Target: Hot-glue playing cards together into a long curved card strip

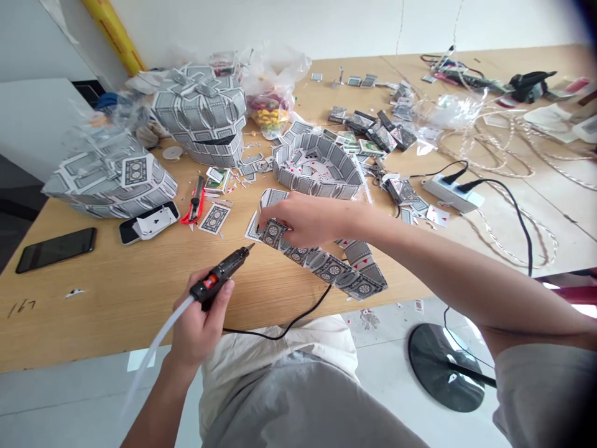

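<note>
My left hand [200, 314] is wrapped round a black glue gun [219, 277]; a white glue stick sticks out of its rear and its nozzle points toward the card piece. With bent fingers, my right hand [298, 219] grips the left end of a folded strip of playing cards [333, 269], whose far end bends back at the right. Its fingertips are partly hidden. Just behind that hand stands an open ring of cards [317, 163] with loose cards inside. A single patterned card [215, 218] lies left of the strip.
Two card-built boxes [200, 112] [112, 177] stand at the left. Near them lie a red cutter [194, 202], a phone [56, 250] and a phone-like object under a card [149, 223]. Card packs [375, 134], a power strip [452, 191] and coiled cords [504, 149] occupy the right.
</note>
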A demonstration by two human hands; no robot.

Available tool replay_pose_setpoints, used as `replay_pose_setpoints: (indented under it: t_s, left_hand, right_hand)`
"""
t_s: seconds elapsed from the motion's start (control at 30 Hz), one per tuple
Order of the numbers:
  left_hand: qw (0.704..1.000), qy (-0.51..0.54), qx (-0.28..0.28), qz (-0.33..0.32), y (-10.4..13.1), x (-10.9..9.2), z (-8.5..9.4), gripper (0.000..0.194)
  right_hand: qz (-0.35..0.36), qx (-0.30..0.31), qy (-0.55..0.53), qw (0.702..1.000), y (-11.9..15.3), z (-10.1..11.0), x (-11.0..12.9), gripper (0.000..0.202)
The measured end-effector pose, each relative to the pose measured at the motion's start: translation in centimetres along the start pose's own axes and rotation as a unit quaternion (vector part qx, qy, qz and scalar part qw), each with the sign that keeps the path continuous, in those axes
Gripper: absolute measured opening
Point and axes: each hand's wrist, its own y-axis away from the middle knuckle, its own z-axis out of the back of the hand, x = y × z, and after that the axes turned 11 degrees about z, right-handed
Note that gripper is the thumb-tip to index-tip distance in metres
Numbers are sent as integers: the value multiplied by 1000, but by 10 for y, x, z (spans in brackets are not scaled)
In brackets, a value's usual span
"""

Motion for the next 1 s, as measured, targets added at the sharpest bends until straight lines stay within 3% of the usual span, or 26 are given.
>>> replay_pose_setpoints:
  t_s: [0.13, 0.33, 1.0]
  left_hand:
    - [992, 92, 46, 79, -7, -4, 2, 34]
    - [976, 153, 91, 123, -12, -1, -8, 38]
    - [930, 262, 188, 173, -24, 1, -16, 51]
  right_hand:
    - [10, -14, 4, 1000, 9, -3, 3, 58]
    - [-5, -15, 16, 1000, 14, -11, 6, 56]
    - [-71, -27, -64, 995, 18, -33, 8, 44]
